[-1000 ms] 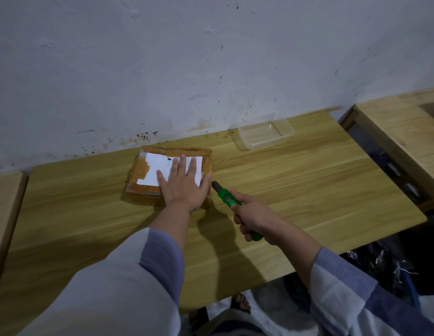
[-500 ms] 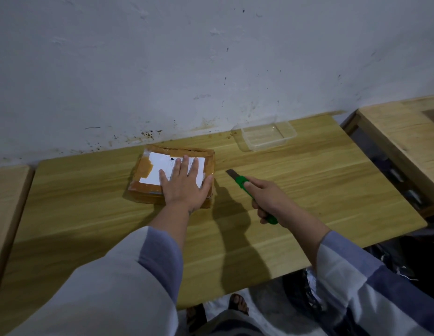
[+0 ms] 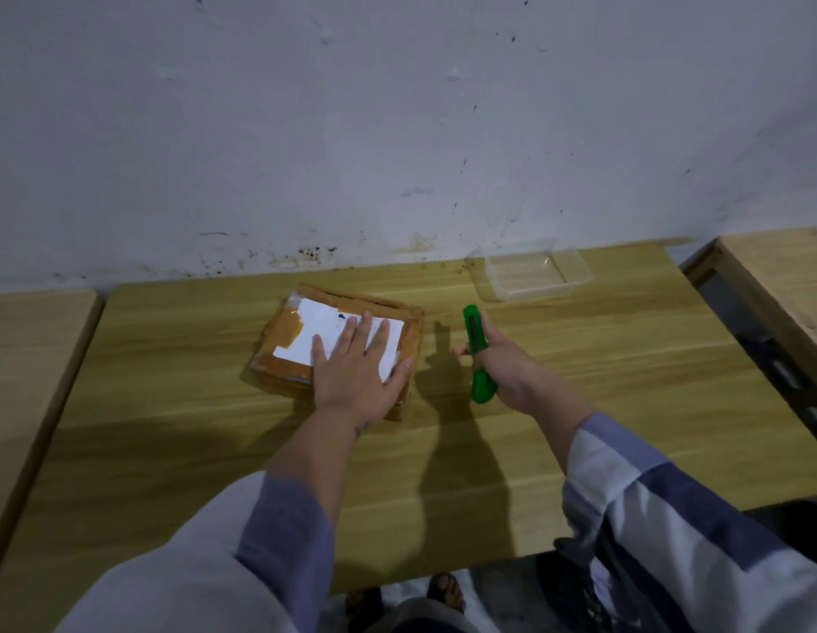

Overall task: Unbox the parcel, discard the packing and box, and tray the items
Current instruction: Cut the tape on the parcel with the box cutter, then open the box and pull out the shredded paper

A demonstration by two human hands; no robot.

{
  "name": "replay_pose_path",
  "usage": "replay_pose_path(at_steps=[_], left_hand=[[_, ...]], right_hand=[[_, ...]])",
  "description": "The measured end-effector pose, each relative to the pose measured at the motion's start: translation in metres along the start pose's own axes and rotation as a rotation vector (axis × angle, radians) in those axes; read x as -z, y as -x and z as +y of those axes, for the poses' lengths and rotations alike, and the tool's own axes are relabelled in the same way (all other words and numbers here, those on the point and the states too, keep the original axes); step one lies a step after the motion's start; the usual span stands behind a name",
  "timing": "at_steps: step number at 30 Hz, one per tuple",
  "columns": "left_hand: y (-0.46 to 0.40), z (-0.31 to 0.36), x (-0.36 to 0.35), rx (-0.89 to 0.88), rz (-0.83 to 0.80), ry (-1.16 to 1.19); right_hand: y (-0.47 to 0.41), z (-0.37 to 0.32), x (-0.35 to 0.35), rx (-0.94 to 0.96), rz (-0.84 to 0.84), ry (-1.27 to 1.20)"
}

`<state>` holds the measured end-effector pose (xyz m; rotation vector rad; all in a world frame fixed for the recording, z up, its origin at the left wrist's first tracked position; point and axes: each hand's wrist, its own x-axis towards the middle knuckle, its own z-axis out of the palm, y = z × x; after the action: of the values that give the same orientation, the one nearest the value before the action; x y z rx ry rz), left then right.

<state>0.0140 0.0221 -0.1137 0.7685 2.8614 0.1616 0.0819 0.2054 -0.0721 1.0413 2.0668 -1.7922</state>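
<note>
head view is showing the table (image 3: 580,358) bearing the taped parcel (image 3: 287,331), with the left hand (image 3: 358,374) pressing flat, fingers spread, on its label. right hand (image 3: 507,365) is gripping the green cutter (image 3: 478,358) just beside the parcel at its 3 o'clock, the cutter's long axis pointing toward 12; clear tray (image 3: 532,271) is waiting at 1 o'clock.

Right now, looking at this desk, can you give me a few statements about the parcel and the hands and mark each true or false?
1. The left hand lies flat on the parcel. True.
2. The right hand holds a red pair of scissors. False: it grips a green utility knife.
3. The clear plastic tray sits by the wall, right of the parcel. True.
4. The knife is touching the parcel. False: it is held apart, to the parcel's right.
5. The parcel lies open with items out. False: it is taped shut.
</note>
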Motion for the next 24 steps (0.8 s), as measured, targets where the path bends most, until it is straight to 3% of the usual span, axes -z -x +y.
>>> replay_pose_path(at_steps=[8,15,18,21,24], left_hand=[[-0.002,-0.002,-0.006,0.014,0.057,-0.006],[-0.004,-0.001,-0.008,0.007,0.084,0.007],[-0.003,-0.001,-0.009,0.011,0.082,0.013],[-0.002,0.001,-0.007,0.014,0.066,0.029],[0.0,-0.002,-0.004,-0.001,0.016,0.01]], right_hand=[[-0.074,-0.013,-0.01,0.048,0.279,0.279],[-0.104,-0.008,-0.007,0.039,0.403,0.555],[-0.1,-0.021,-0.018,0.188,0.502,0.656],[-0.094,-0.045,-0.04,0.44,0.269,0.469],[-0.083,-0.061,-0.056,0.47,0.029,0.509]])
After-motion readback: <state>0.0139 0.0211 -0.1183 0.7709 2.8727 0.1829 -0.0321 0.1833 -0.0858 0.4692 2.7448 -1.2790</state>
